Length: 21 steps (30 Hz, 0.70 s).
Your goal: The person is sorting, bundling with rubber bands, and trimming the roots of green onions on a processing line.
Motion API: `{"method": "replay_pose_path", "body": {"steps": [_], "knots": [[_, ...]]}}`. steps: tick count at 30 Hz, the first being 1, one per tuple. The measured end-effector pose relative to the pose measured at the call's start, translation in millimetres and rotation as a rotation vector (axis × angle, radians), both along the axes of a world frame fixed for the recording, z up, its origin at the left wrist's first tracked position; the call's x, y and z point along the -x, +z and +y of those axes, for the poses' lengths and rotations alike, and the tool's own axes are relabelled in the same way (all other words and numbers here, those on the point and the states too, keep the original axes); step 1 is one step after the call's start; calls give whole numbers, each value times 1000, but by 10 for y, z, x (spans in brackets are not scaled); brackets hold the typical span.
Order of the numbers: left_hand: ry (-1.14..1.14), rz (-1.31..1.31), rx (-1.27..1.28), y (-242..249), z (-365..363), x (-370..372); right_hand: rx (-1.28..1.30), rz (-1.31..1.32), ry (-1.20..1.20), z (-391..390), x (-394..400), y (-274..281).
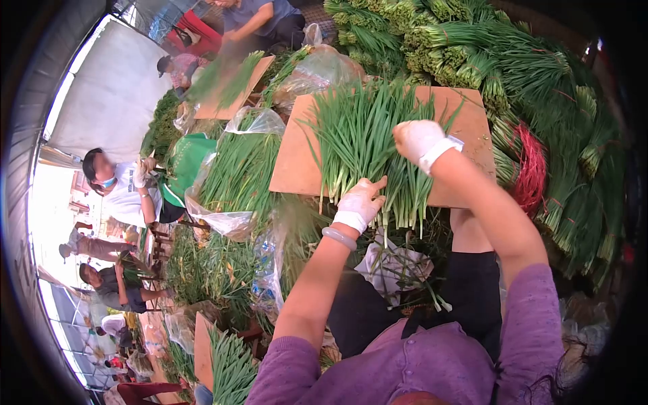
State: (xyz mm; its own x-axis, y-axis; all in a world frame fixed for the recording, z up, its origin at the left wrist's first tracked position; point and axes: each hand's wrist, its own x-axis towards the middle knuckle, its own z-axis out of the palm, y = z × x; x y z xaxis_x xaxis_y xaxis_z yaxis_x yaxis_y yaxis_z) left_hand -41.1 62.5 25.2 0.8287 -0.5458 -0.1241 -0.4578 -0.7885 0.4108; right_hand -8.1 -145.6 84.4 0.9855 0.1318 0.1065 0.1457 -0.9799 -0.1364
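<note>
A spread of garlic chives (364, 128) lies on a tan wooden board (293, 162), green leaves towards the far side and pale stalk ends hanging over the near edge. My left hand (359, 204), in a white glove and with a bangle at the wrist, rests on the stalks with thumb and finger apart. Above the right part of the leaves is my right hand (422, 143), also gloved in white. Its fingers are curled closed, and whatever is between them is hidden from me.
Bundled chives (486, 61) are heaped behind and to the right, with red ties (528, 169) hanging there. On the left, loose chives (243, 169) lie in clear plastic beside a green cloth (191, 165). A white bag (391, 270) is below the board. Several people work farther off.
</note>
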Motion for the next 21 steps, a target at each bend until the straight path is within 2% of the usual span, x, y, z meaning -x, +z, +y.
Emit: {"method": "replay_pose_path", "body": {"steps": [2, 4, 8, 10, 13, 16, 18, 20, 21], "knots": [[1, 8, 15, -10, 6, -25, -81, -99, -70, -181, 234, 388], [43, 91, 27, -13, 11, -36, -199, -153, -41, -406, 368, 553], [58, 89, 17, -7, -16, -44, -212, -199, -89, -629, 428, 503], [62, 75, 0, -11, -29, -26, -281, -223, 18, -487, 446, 328], [76, 88, 37, -2, -39, -7, -308, -47, 48, -61, 340, 188], [100, 69, 33, -40, -33, -25, -130, 264, -52, 288, 221, 55], [99, 46, 44, -138, -11, -74, -4, 386, 15, 350, 106, -213], [166, 134, 208, -213, 20, -98, -29, 306, -29, 282, -50, -391], [167, 136, 209, -213, 20, -123, -33, 268, -8, 186, -52, -214]]}}
